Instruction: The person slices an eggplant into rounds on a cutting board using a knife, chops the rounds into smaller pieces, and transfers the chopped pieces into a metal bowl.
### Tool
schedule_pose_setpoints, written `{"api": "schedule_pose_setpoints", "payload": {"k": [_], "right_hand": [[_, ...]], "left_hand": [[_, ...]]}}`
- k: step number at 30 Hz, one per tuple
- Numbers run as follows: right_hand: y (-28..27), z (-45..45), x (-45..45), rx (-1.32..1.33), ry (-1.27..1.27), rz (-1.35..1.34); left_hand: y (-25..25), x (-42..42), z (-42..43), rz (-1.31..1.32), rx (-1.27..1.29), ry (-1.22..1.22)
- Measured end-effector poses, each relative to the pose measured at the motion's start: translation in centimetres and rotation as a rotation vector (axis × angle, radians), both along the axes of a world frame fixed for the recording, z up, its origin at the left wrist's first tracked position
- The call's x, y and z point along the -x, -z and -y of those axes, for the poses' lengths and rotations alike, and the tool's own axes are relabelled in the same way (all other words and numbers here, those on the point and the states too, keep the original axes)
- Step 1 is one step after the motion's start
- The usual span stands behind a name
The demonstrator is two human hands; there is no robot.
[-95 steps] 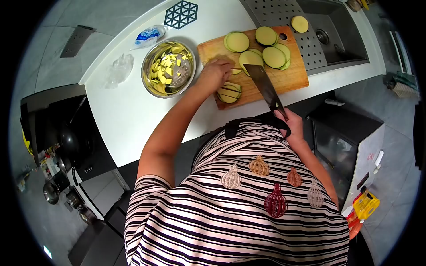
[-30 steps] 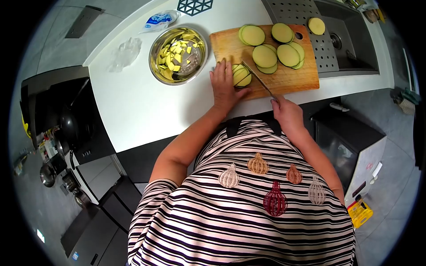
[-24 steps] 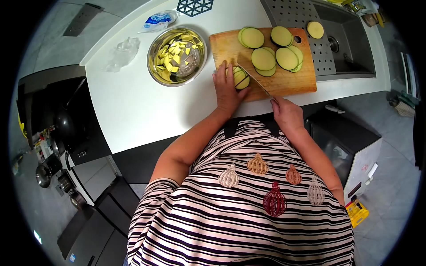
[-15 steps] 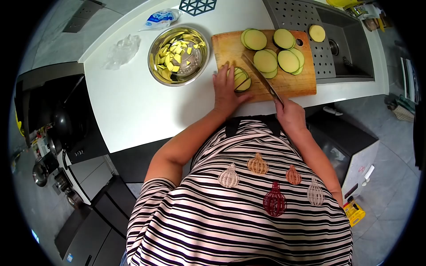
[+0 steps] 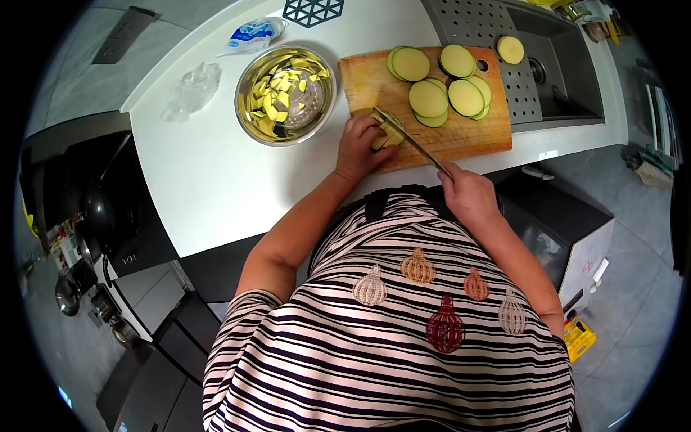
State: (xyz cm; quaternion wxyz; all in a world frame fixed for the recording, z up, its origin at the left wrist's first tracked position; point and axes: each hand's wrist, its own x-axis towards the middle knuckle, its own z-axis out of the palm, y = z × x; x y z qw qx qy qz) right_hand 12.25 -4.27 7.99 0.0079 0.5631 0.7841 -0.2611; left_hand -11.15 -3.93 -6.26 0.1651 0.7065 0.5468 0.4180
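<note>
My right hand [image 5: 469, 193] is closed around the handle of a kitchen knife [image 5: 415, 142]. The blade slants up and left across a small stack of cut eggplant slices [image 5: 389, 136] near the left side of the wooden cutting board [image 5: 468, 140]. With curled fingers, my left hand [image 5: 362, 147] grips that stack from its left side, close to the blade. How deep the edge sits in the slices cannot be made out. Further back on the board lie several small piles of round eggplant slices [image 5: 428, 99], pale inside with dark skin.
Left of the board stands a steel bowl [image 5: 330, 115] holding eggplant pieces [image 5: 276, 97]. Behind it are a crumpled clear bag [image 5: 193, 91], a blue-and-white packet [image 5: 253, 34] and a dark trivet [image 5: 313, 10]. At right, one round piece [image 5: 510, 50] rests on the perforated sink tray [image 5: 520, 92].
The knife has swung left, from beside the stack to over it. My left fingers, more stretched before, have curled in on the slices.
</note>
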Motion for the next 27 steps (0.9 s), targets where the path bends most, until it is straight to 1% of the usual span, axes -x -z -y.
{"api": "schedule_pose_setpoints", "payload": {"k": [2,4,7,11,14,16,17,20,21,22,27], "right_hand": [[0.2,-0.3,0.5,0.028,0.003,0.015],[0.7,-1.2,1.4,0.101,-0.036,0.094],[3.3,-2.0,2.6,0.138,-0.003,0.084],[5.9,-2.1,2.8,0.088,0.004,0.056],[5.6,-2.0,2.2,0.028,0.013,-0.016],[4.6,-2.0,2.0,-0.028,0.032,-0.102],[4.0,-1.9,1.8,-0.018,0.026,-0.102],[1.0,-1.8,1.8,0.015,-0.011,-0.035],[0.5,-1.8,1.8,0.046,-0.034,0.015],[0.3,-1.7,1.7,0.079,-0.058,0.066],[1.0,-1.2,1.3,0.066,-0.087,0.067]], "left_hand": [[0.3,-0.2,0.0,0.022,-0.043,-0.032],[0.5,-0.3,0.0,0.031,-0.048,-0.040],[0.5,-0.5,0.0,0.030,-0.057,-0.054],[0.9,-0.4,0.0,-0.001,-0.044,-0.059],[0.7,0.2,0.4,0.004,0.004,-0.005],[0.3,0.6,0.9,0.020,-0.009,-0.032],[0.3,0.7,1.5,0.036,-0.012,-0.056],[0.8,1.2,1.6,-0.009,-0.031,-0.070],[0.2,0.9,1.2,0.020,-0.036,-0.092],[0.2,0.7,1.0,0.024,-0.039,-0.091],[0.6,0.6,0.9,0.045,-0.011,-0.077]]}}
